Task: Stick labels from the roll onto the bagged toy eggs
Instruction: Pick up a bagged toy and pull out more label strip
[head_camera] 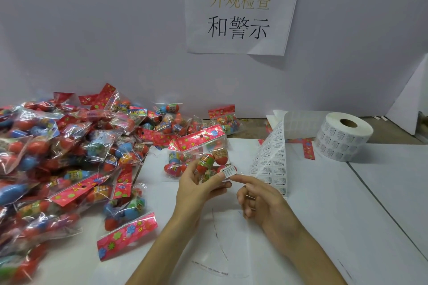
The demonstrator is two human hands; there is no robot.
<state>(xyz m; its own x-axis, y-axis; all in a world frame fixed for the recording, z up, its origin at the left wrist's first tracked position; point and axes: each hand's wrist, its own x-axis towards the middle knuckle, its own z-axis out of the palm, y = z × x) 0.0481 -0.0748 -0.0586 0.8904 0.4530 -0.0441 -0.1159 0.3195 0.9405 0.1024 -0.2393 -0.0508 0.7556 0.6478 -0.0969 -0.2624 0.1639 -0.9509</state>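
Gripping a clear bag by its lower end, your left hand curls thumb and fingers round the toy eggs inside it (red, green and orange ones, as far as the film lets me see). The bag's red flowered header card points toward twelve o'clock. A white label sits on the bag's film, at three o'clock from your thumb. Your right hand holds nothing: its index finger reaches straight out to the label's lower edge, with the other fingers loosely bent. At two o'clock from your hands the label roll lies flat on the table. Its unwound strip hangs down just beside your right hand. At nine o'clock a pile of bagged eggs covers the table, each clear bag holding eggs under a red card.
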